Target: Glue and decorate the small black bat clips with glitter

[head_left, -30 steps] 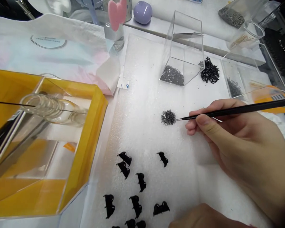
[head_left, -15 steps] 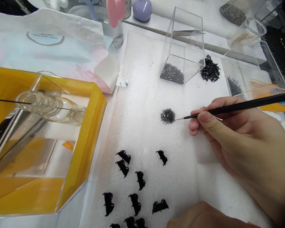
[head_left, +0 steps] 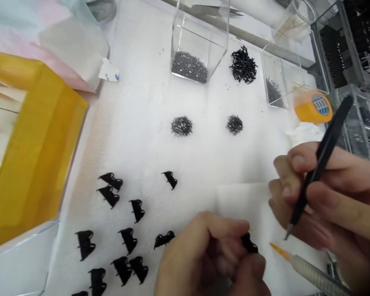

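Observation:
My left hand [head_left: 203, 255], at the bottom centre, pinches a small black piece [head_left: 249, 243] between thumb and index finger. To its right, my right hand [head_left: 329, 193] grips a slim black tool [head_left: 317, 168] whose fine metal tip points down and left, apart from the piece. Several similar black pieces [head_left: 137, 210] lie on the white foam sheet [head_left: 135, 135] left of my left hand. Farther back are two small heaps of tiny dark bits, one at the centre [head_left: 181, 126] and a smaller one [head_left: 234, 124] to its right.
An orange-tipped tool [head_left: 311, 269] lies below my right hand. Behind stand a clear box of grey bits [head_left: 189, 68], a heap of black rods [head_left: 243, 65] and an orange container [head_left: 311, 107]. A yellow-edged box [head_left: 46, 135] stands at the left.
The view has shifted right. My right hand has drawn the tool back from the central heap and turned it steeply downward. My left hand has risen into view with the black piece.

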A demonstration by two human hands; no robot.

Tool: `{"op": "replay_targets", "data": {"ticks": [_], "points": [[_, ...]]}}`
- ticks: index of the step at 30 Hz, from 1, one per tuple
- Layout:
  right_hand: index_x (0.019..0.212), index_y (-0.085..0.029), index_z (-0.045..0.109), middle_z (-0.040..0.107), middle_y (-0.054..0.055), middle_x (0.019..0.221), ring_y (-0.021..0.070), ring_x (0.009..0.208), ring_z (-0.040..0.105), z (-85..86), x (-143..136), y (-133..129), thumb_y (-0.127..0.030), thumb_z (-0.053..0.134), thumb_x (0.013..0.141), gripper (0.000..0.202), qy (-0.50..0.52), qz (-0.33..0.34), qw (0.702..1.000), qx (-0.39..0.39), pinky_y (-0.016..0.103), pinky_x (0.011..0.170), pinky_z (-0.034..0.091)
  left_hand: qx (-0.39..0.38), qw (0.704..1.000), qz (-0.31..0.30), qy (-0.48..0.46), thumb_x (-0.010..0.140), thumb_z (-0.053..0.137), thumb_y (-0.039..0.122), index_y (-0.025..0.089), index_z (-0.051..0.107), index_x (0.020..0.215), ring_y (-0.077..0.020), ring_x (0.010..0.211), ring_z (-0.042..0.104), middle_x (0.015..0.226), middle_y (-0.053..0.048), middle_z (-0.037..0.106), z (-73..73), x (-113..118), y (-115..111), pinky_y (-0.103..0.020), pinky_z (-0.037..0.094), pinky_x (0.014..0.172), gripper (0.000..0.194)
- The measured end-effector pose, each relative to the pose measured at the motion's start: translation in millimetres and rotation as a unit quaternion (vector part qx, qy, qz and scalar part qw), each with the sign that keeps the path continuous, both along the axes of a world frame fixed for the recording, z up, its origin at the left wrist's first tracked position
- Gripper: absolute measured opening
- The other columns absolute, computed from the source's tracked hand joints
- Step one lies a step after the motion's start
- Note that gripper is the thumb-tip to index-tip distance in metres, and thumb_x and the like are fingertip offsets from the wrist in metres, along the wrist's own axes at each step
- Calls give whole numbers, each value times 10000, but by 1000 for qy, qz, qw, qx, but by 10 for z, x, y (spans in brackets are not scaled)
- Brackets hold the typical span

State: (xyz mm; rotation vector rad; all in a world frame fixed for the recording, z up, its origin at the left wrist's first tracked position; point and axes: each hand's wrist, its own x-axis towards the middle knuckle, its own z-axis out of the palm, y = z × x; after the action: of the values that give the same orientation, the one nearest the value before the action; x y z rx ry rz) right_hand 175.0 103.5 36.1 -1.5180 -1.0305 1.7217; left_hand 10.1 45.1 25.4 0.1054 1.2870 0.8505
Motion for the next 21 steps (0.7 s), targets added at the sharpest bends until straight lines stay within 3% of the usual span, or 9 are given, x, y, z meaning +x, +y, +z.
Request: {"op": "replay_targets", "data": {"ticks": [4, 10, 17, 21], "points": [[980, -323, 549, 571, -16, 716, 96, 581, 577, -69, -16, -115, -309, 658, 825, 190, 49, -22, 995, -84, 174, 480, 484, -4, 998, 38, 52, 677, 661, -4, 269, 688, 742, -40, 460, 582, 622, 85, 559, 80, 138, 53, -93, 500, 469, 282], [949, -268, 590, 602, -8, 648, 112, 430, 547, -186, -46, -97, -377, 747, 731, 290, 49, -9, 998, -37, 182, 364, 456, 55, 997, 4, 62, 709, 673, -19, 224, 675, 800, -77, 493, 629, 639, 61, 583, 101, 117, 32, -92, 501, 449, 260], [903, -309, 611, 590, -39, 612, 99, 438, 554, -148, -64, -94, -263, 688, 780, 152, 19, 18, 999, 22, 159, 387, 477, 83, 995, -4, 61, 732, 659, -35, 212, 668, 826, -71, 453, 608, 629, 57, 607, 92, 115, 50, -102, 529, 448, 264], [912, -317, 609, 589, -38, 617, 104, 427, 543, -136, -59, -83, -272, 675, 790, 145, 10, 39, 998, 43, 165, 359, 464, 84, 993, -19, 82, 730, 672, -25, 220, 669, 816, -70, 441, 611, 626, 61, 613, 94, 109, 47, -102, 536, 445, 260]]}}
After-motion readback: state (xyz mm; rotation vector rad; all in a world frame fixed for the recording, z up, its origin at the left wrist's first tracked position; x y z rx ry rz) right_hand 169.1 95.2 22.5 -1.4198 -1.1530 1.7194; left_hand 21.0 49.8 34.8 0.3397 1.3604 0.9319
